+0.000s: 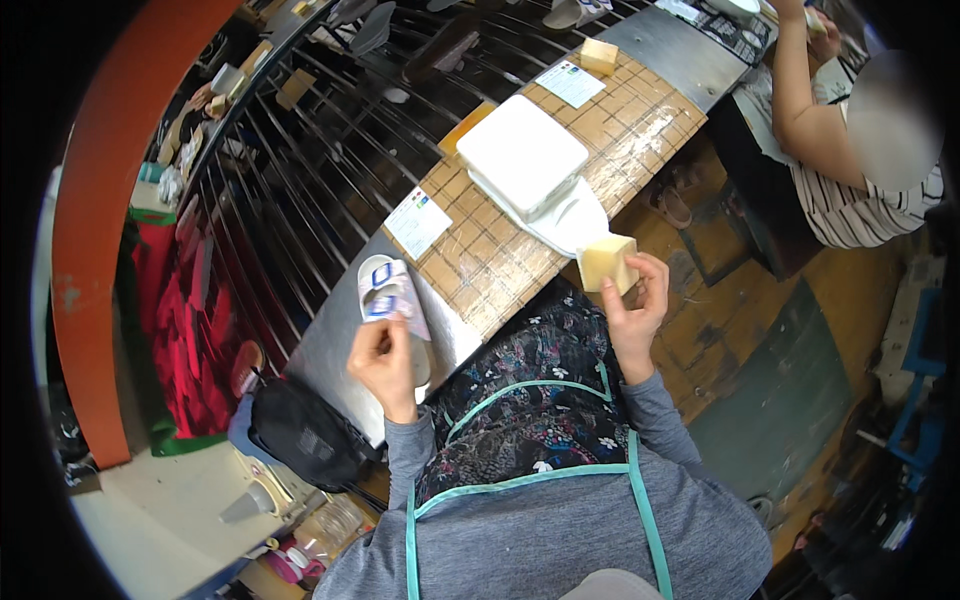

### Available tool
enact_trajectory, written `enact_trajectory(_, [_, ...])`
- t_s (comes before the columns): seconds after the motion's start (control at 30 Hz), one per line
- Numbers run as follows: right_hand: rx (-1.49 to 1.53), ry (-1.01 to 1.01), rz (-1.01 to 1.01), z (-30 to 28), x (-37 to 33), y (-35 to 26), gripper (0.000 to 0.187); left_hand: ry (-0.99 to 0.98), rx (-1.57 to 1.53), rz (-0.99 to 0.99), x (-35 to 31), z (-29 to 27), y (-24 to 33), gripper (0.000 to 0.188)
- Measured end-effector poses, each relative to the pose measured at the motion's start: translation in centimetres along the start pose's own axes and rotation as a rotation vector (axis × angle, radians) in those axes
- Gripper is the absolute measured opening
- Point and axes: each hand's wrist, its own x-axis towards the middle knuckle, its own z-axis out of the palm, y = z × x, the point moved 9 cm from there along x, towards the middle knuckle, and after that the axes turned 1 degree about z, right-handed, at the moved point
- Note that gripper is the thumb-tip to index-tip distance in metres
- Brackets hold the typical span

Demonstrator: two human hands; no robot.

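My right hand (640, 310) grips a pale yellow sponge block (606, 262) between thumb and fingers, just off the bench's near edge. At the left end of the bench, my left hand (383, 365) is closed, its fingertips at the strap of a pale sandal (389, 288) with blue buckles. That hand hides part of the sandal, and a pale sole shows beside the wrist. Between and beyond my hands stands a white plastic tub (523, 155). A white dish (575, 222) juts out from under it toward my right hand.
Taped brown cardboard (490, 270) covers the metal bench. On it lie two printed cards (418, 222) and another sponge block (599, 56). Metal bars (300, 180) run behind, with footwear on them. A black bag (305, 430) sits at left; a co-worker in stripes (860, 205) is at right.
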Motion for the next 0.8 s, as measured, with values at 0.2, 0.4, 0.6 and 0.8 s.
enact_trajectory(0.2, [-0.209,-0.071,-0.291,0.4,0.3,-4.1,0.039,-0.188,0.414,0.379,-2.8,4.1,-1.0,0.055])
enact_trajectory(0.4, [-0.293,-0.198,-0.363,1.3,1.4,-4.4,0.037,-0.239,-0.195,-0.162,1.0,3.8,-6.6,0.045])
enact_trajectory(0.6, [0.964,-0.305,0.608,4.8,1.0,-0.8,0.042,-0.447,-1.909,-0.601,-1.1,4.8,-3.1,0.06])
enact_trajectory(0.8, [0.539,-0.654,-0.176,10.1,-1.3,-12.9,0.045,-0.579,-1.976,-0.861,-5.9,8.4,-0.5,0.059])
